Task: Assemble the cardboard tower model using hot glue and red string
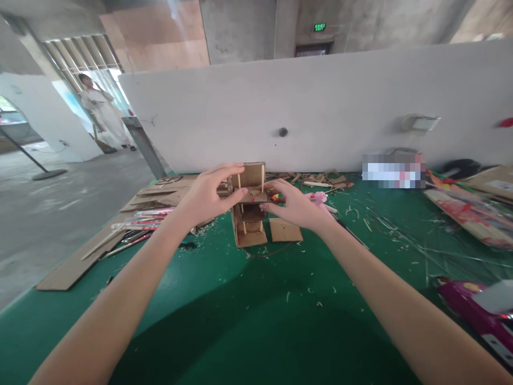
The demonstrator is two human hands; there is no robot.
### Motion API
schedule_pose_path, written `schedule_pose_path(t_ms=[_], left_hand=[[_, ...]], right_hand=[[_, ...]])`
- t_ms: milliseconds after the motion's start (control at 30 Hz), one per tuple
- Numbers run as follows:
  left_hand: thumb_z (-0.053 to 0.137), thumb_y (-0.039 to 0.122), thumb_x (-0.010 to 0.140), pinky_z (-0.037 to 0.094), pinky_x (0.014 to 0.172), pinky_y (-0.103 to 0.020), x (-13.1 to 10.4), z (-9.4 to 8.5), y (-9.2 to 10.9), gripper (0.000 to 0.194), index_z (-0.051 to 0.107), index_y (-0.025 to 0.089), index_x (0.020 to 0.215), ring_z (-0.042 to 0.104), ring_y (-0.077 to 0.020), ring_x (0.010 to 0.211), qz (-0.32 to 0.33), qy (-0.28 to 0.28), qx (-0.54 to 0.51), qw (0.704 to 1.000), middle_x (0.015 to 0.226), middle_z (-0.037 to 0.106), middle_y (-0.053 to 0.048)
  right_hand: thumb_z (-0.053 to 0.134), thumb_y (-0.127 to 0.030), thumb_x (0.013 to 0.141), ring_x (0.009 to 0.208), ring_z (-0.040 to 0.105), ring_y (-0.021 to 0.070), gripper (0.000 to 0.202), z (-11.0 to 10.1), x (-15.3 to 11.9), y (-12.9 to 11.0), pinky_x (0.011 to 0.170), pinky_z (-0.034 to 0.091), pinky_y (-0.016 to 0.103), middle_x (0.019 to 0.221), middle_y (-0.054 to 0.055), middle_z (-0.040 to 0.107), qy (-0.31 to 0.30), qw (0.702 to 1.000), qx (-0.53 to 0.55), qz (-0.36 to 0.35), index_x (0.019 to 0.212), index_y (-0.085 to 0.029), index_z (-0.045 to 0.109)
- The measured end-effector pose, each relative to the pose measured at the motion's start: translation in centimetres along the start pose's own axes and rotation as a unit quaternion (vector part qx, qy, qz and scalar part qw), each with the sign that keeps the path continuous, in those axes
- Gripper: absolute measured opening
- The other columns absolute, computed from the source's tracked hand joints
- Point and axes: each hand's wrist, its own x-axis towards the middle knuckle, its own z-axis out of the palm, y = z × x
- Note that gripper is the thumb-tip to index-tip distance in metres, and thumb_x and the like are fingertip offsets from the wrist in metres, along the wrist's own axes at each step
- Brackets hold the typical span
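Note:
In the head view, a small tiered cardboard model point(252, 214) stands on the green table, with thin wooden sticks between its levels. My left hand point(208, 195) grips its upper left side, thumb across the front and fingers over the top. At the right edge of the upper level, my right hand point(290, 202) has its thumb and fingertips closed about the board. Small red bits and a thin wire show on that level. A loose cardboard square point(286, 230) lies just right of the model's base. Part of the model's left side is hidden behind my left hand.
Cardboard sheets point(80, 262) and plastic-wrapped sticks line the left edge. Scraps point(320, 179) lie along the white partition point(320, 107). A pink object point(319, 198) sits beyond my right hand. A purple device point(465, 299) is at right. A person point(100, 109) stands far left.

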Motion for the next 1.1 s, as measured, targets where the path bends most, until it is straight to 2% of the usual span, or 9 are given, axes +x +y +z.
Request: schedule_pose_path(t_ms=[700, 867, 967, 1100], left_hand=[[0.059, 0.034, 0.088, 0.047, 0.104, -0.042, 0.0, 0.1, 0.1, 0.039, 0.058, 0.019, 0.124, 0.057, -0.0239, 0.121, -0.005, -0.007, 0.007, 1.0, 0.134, 0.06, -0.01], [0.057, 0.036, 0.089, 0.039, 0.11, -0.048, -0.2, 0.6, 0.1, 0.043, 0.054, 0.017, 0.128, 0.045, -0.0268, 0.134, 0.011, 0.009, 0.062, 0.998, 0.139, 0.054, -0.011], [0.056, 0.036, 0.09, 0.035, 0.112, -0.05, -0.2, 0.8, 0.7, 0.05, 0.048, 0.018, 0.135, 0.036, -0.0285, 0.14, 0.02, 0.008, 0.107, 0.994, 0.142, 0.051, -0.011], [0.052, 0.035, 0.093, 0.029, 0.113, -0.051, 0.1, 0.5, 2.8, 0.048, 0.045, 0.021, 0.139, 0.04, -0.0285, 0.136, 0.035, -0.018, 0.178, 0.983, 0.143, 0.051, -0.011]], right_hand=[[0.062, -0.041, 0.084, 0.105, 0.061, 0.0267, 0.034, 0.3, -0.1, 0.8, 0.091, 0.05, 0.045, 0.12, 0.009, 0.061, -0.017, 0.999, -0.03, 0.001, 0.113, -0.022, 0.061], [0.063, -0.038, 0.083, 0.102, 0.062, 0.0253, 0.033, 0.5, 0.0, 1.1, 0.088, 0.051, 0.044, 0.118, 0.009, 0.062, -0.014, 0.999, -0.03, -0.004, 0.112, -0.022, 0.061], [0.064, -0.035, 0.084, 0.101, 0.062, 0.0235, 0.031, 0.5, 0.0, 1.1, 0.087, 0.051, 0.041, 0.117, 0.008, 0.062, -0.013, 0.999, -0.025, -0.019, 0.111, -0.022, 0.06], [0.062, -0.033, 0.085, 0.097, 0.061, 0.0226, 0.026, 0.4, 0.0, 0.9, 0.083, 0.051, 0.04, 0.109, 0.007, 0.064, -0.012, 0.998, -0.028, -0.052, 0.108, -0.021, 0.06]])
